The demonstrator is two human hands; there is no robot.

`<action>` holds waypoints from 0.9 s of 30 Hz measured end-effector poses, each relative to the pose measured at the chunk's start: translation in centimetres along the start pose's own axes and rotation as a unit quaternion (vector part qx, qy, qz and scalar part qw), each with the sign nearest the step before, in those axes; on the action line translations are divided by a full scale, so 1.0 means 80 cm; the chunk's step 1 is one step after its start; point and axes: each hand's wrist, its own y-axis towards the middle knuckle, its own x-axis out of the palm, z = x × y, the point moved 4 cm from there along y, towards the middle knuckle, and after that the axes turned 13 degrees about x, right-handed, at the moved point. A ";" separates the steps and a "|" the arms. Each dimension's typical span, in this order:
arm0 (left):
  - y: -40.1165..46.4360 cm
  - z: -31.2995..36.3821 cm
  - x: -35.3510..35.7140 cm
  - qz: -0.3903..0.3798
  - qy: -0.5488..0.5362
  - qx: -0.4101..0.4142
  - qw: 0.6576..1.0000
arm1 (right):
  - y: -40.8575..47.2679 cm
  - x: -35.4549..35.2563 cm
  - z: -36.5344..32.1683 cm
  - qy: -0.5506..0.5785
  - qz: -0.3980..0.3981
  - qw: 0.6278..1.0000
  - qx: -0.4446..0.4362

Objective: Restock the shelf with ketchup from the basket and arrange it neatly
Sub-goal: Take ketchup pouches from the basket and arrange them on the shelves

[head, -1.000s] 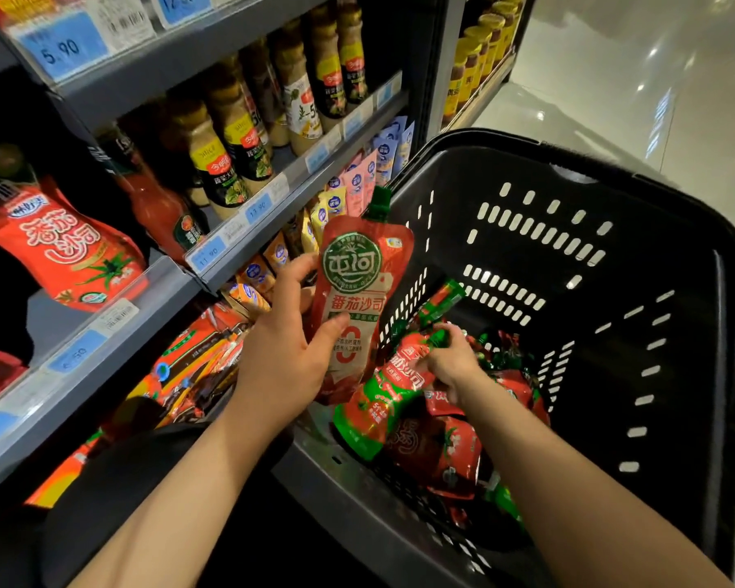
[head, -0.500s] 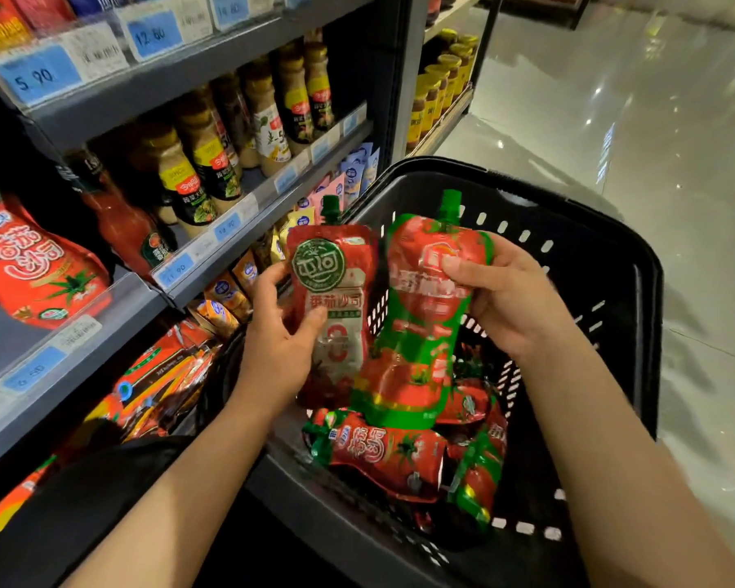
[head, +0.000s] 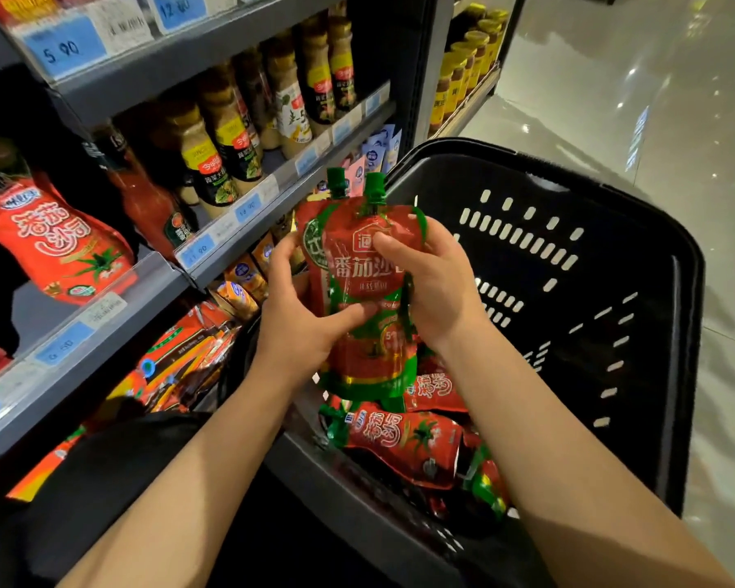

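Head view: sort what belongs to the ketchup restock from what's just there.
Job:
- front ketchup pouch, held by both hands
- second pouch behind it
- pouches in black basket
- shelved ketchup pouch

Just there:
- dressing bottles
- yellow-capped jars
- price tags

I count two hands: my left hand (head: 298,328) and right hand (head: 433,286). Between them are two ketchup pouches, a front pouch (head: 368,299) and a rear pouch (head: 312,231) mostly hidden behind it. One black basket (head: 637,316) holds at least three more pouches (head: 404,443); the heap is too tangled for an exact count. One large ketchup pouch (head: 56,244) stands on the shelf (head: 115,316), beside one red sauce bottle (head: 145,197).
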 end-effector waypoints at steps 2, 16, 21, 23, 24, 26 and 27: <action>0.001 0.000 0.001 0.007 0.024 0.021 0.999 | 0.008 -0.024 -0.004 -0.069 -0.002 0.998 -0.003; -0.002 -0.008 -0.010 0.054 0.119 0.091 0.987 | 0.065 -0.180 0.170 -0.772 0.012 0.593 0.228; -0.003 -0.004 -0.011 0.055 0.133 0.098 0.985 | 0.071 -0.168 0.162 -0.811 -0.001 0.534 0.240; -0.002 -0.003 -0.011 0.058 0.135 0.096 0.984 | 0.073 -0.172 0.162 -0.809 -0.004 0.535 0.242; -0.002 -0.003 -0.011 0.060 0.135 0.095 0.984 | 0.074 -0.175 0.160 -0.810 -0.003 0.532 0.246; -0.003 -0.005 -0.012 0.062 0.132 0.095 0.985 | 0.075 -0.185 0.162 -0.812 0.000 0.523 0.260; -0.003 -0.006 -0.012 0.061 0.130 0.094 0.985 | 0.074 -0.191 0.164 -0.806 0.002 0.525 0.274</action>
